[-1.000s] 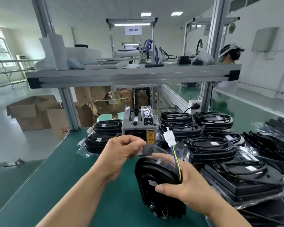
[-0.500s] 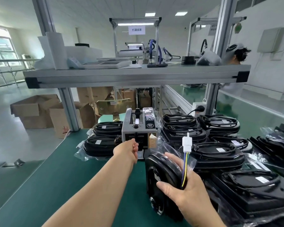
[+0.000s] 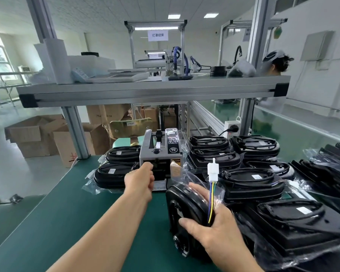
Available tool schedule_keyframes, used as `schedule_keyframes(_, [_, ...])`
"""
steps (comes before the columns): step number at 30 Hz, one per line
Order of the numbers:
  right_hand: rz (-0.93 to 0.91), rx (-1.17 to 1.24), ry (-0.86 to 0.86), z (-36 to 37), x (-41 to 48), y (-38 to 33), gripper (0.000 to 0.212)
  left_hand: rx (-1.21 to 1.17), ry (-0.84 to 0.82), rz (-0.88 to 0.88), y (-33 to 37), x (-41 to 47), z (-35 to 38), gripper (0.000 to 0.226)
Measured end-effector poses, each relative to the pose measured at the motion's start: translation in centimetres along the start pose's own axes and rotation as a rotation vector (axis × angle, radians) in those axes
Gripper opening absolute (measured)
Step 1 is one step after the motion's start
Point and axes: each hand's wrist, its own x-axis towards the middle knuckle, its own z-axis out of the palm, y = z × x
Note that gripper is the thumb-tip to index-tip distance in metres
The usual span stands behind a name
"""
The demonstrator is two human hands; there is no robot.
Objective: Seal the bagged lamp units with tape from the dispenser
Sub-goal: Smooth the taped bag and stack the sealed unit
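A grey and black tape dispenser (image 3: 161,152) stands on the green bench mat (image 3: 67,213). My left hand (image 3: 140,180) is at its front outlet, thumb and fingertips curled together against the opening; no tape shows between them. My right hand (image 3: 210,230) grips a black lamp unit (image 3: 184,211) in a clear bag, standing on edge just right of the dispenser. Its coloured wires and white connector (image 3: 213,171) stick up out of the loose bag top.
Several bagged black lamp units are stacked to the right (image 3: 253,181) and left (image 3: 114,173) of the dispenser. An aluminium shelf (image 3: 145,93) crosses overhead. Cardboard boxes (image 3: 37,134) sit on the floor at left. A person (image 3: 277,61) works at back right.
My left hand let go of the bag top and reached forward to the dispenser outlet, where it stays. My right hand keeps holding the lamp unit upright.
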Motion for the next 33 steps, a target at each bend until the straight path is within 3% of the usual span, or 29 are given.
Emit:
schedule_keyframes(5, [-0.009,0.004,-0.009,0.1,0.0,0.3,0.065,0.167,-0.61,0.019,2.6,-7.8,-4.8,0.019])
schedule_keyframes(8, [-0.005,0.016,-0.029,0.5,-0.3,0.6,0.064,0.361,-0.783,0.072,3.0,-11.4,-5.7,0.018])
schedule_keyframes(13, [-0.005,0.02,-0.047,0.9,-0.6,0.8,0.068,0.453,-0.632,0.133,2.7,-12.0,-4.9,0.023])
schedule_keyframes(17, [-0.024,-0.006,-0.027,1.2,-0.7,0.9,0.067,0.47,-0.59,0.17,2.4,-11.9,-4.8,0.013])
schedule_keyframes(33, [-0.096,-0.056,0.004,1.8,-0.7,0.6,0.066,0.397,-0.43,0.325,0.3,-11.7,-4.9,0.023])
